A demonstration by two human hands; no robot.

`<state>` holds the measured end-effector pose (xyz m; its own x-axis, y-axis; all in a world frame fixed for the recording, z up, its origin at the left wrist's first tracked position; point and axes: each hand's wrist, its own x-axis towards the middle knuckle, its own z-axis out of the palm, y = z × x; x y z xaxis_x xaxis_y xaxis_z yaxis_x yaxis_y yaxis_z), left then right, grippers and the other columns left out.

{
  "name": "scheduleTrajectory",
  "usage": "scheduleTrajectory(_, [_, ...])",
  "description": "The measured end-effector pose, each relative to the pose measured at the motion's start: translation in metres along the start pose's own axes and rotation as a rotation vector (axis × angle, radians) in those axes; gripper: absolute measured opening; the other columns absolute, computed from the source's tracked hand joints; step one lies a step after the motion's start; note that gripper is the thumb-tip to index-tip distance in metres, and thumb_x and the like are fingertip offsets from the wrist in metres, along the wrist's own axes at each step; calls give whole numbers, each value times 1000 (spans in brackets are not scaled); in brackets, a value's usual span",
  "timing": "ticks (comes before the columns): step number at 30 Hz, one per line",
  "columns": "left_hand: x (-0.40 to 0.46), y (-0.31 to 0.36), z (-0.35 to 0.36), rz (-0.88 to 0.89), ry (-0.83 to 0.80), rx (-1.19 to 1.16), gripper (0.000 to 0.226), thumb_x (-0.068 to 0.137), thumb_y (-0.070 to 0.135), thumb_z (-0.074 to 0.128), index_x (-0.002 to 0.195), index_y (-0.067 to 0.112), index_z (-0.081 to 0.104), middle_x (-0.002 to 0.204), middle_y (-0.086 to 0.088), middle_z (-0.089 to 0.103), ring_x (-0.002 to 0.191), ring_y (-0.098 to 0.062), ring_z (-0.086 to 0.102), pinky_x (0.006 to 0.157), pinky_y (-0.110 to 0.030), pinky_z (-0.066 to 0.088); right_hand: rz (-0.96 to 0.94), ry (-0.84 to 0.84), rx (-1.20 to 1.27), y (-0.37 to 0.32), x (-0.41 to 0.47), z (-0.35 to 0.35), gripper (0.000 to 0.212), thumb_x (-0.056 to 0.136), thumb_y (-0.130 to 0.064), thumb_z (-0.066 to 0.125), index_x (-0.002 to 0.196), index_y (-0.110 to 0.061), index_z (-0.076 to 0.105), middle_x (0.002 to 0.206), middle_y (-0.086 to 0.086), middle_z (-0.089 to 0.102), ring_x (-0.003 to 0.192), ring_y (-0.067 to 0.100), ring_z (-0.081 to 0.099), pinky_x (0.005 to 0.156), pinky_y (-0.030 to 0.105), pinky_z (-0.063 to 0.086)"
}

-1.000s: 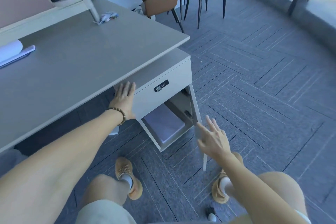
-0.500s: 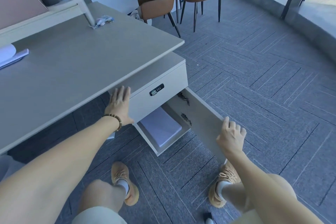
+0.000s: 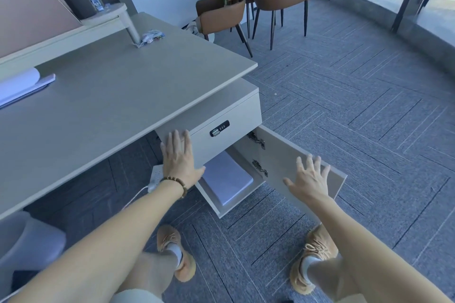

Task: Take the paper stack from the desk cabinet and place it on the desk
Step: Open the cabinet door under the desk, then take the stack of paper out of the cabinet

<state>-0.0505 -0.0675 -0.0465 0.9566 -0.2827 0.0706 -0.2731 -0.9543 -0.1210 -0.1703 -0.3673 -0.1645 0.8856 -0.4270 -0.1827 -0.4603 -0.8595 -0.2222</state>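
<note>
A white paper stack (image 3: 227, 181) lies flat inside the lower compartment of the desk cabinet (image 3: 236, 115). The cabinet door (image 3: 293, 157) stands swung wide to the right. My left hand (image 3: 181, 157) rests flat, fingers spread, against the cabinet's front left corner just above the compartment. My right hand (image 3: 309, 181) hovers with fingers apart in front of the door's outer edge, holding nothing. The grey desk (image 3: 98, 106) stretches above and to the left.
A combination lock (image 3: 219, 128) sits on the drawer front. Papers (image 3: 22, 86) lie on the desk's left edge. A white power strip (image 3: 157, 176) lies on the floor under the desk. Brown chairs (image 3: 256, 2) stand behind. My feet (image 3: 177, 253) are on the carpet below.
My right hand swung the cabinet door fully to the right, then let go of its edge and spread its fingers. My left hand stayed on the cabinet's front.
</note>
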Motion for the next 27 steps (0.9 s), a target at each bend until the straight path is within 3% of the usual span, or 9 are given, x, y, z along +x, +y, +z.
scheduleTrajectory(3, [-22,21,26,100,77,-79,89,85,40,64,155,10,18,162,-28,0,151,-41,-1,122,-51,4,-97,26,27,-10,3,7,83,89,-53,52,154,-10,25,163,19,18,152,36,7,123,55,7])
scheduleTrajectory(7, [-33,42,80,161,-96,-234,75,93,34,54,155,12,17,164,-17,9,152,-30,8,123,-37,18,-162,-39,115,-32,17,21,74,92,-47,52,153,-11,28,160,12,30,149,29,24,122,43,19])
scheduleTrajectory(11, [-11,53,133,-42,-284,-465,75,94,34,56,154,10,18,162,-13,22,149,-25,22,117,-35,29,-124,-144,207,-53,49,48,64,91,-44,53,145,-12,38,145,11,48,131,32,47,105,43,39])
scheduleTrajectory(19, [59,74,270,-368,-530,-672,69,92,24,59,150,7,26,150,-15,41,133,-31,46,101,-35,42,-54,-335,358,-68,145,169,56,92,-40,52,140,-11,43,129,14,58,112,31,60,92,42,53])
scheduleTrajectory(22, [83,77,327,-499,-608,-722,68,89,24,62,146,6,31,143,-17,49,124,-35,54,93,-36,48,18,-417,416,-67,179,226,57,94,-39,50,143,-11,40,129,14,57,114,30,58,91,38,52])
scheduleTrajectory(27, [112,71,411,-665,-693,-777,73,85,29,64,146,8,31,148,-15,44,126,-37,51,98,-49,50,92,-436,498,-80,230,303,61,95,-39,52,145,-7,38,135,19,52,123,33,52,101,41,47])
